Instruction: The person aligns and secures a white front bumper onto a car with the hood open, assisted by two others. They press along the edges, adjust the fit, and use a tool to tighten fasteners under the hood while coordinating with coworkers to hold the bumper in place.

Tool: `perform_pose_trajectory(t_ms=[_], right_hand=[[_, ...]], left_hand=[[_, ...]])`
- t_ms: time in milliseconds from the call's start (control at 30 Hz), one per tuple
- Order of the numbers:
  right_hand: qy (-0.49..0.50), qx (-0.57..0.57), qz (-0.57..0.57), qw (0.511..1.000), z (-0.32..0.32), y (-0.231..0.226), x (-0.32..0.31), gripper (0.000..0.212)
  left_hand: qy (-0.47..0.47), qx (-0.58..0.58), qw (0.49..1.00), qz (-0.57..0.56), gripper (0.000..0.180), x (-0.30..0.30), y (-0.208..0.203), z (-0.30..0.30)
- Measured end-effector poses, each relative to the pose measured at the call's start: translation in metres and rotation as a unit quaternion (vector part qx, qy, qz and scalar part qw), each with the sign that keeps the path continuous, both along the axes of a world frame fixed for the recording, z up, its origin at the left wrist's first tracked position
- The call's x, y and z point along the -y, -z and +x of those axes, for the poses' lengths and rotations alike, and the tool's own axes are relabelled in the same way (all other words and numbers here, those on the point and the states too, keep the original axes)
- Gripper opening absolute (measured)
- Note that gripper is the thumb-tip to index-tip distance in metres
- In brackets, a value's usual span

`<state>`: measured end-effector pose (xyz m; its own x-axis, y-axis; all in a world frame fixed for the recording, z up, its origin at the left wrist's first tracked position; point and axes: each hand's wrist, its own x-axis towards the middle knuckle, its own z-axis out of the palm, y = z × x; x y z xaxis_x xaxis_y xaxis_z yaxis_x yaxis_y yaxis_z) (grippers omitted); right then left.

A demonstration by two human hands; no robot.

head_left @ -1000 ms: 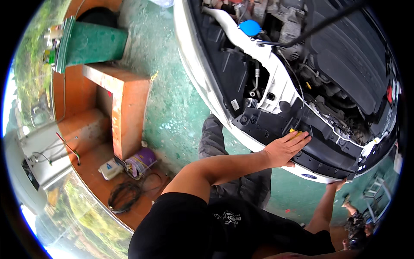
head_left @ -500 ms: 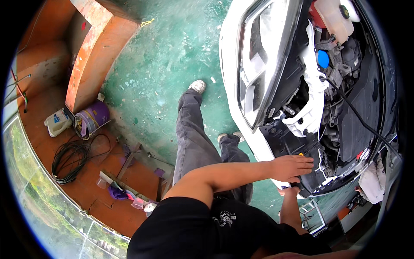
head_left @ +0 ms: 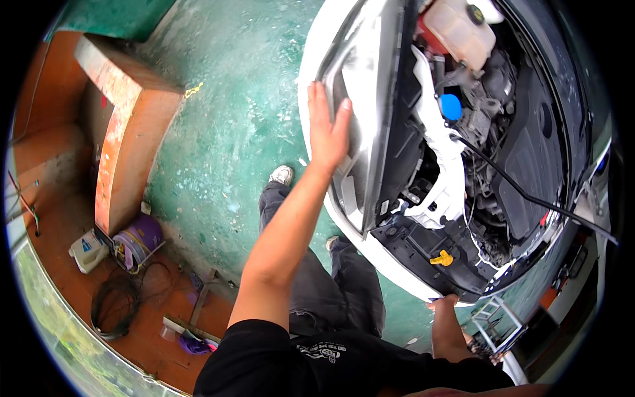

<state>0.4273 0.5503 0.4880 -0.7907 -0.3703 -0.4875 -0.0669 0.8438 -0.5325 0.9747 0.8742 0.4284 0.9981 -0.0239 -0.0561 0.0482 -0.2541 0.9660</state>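
Observation:
A white car with its bonnet up fills the upper right. My left hand (head_left: 327, 126) is stretched out onto the car's headlight (head_left: 364, 112), fingers along its outer edge and thumb on the clear lens. My right hand (head_left: 444, 316) holds the front edge of the car (head_left: 397, 281), just below a yellow cap (head_left: 442, 258) on the black front panel. In the engine bay I see a blue cap (head_left: 450, 106), a whitish fluid tank (head_left: 460, 30) and a thin black prop rod (head_left: 522, 192). My legs and shoes stand on the green floor (head_left: 231, 132) beside the bumper.
An orange concrete step (head_left: 129, 132) runs along the left. Below it lie a purple bucket (head_left: 139, 235), a white plastic can (head_left: 88, 250), a coil of black cable (head_left: 116, 304) and scattered small tools. A small metal frame (head_left: 493, 324) stands at the lower right.
My left hand has left the black front panel near the yellow cap and moved up onto the headlight. The view has swung, bringing the headlight side of the car closer.

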Motion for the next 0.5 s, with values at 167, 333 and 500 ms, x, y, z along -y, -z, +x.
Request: perform_pose_trajectory(t_ms=[167, 333, 500], right_hand=[[-0.010, -0.046, -0.062, 0.997, -0.023, 0.020, 0.017, 0.083], [0.011, -0.147, -0.021, 0.989, -0.044, 0.032, 0.028, 0.086], [-0.022, -0.110, 0.015, 0.994, -0.018, 0.015, 0.020, 0.089]], left_hand=[[0.004, -0.033, 0.995, -0.089, 0.070, 0.002, 0.002, 0.045], [0.014, -0.105, 0.984, -0.144, 0.068, 0.006, 0.006, -0.044], [0.020, -0.164, 0.985, -0.053, 0.075, -0.016, 0.007, -0.117]])
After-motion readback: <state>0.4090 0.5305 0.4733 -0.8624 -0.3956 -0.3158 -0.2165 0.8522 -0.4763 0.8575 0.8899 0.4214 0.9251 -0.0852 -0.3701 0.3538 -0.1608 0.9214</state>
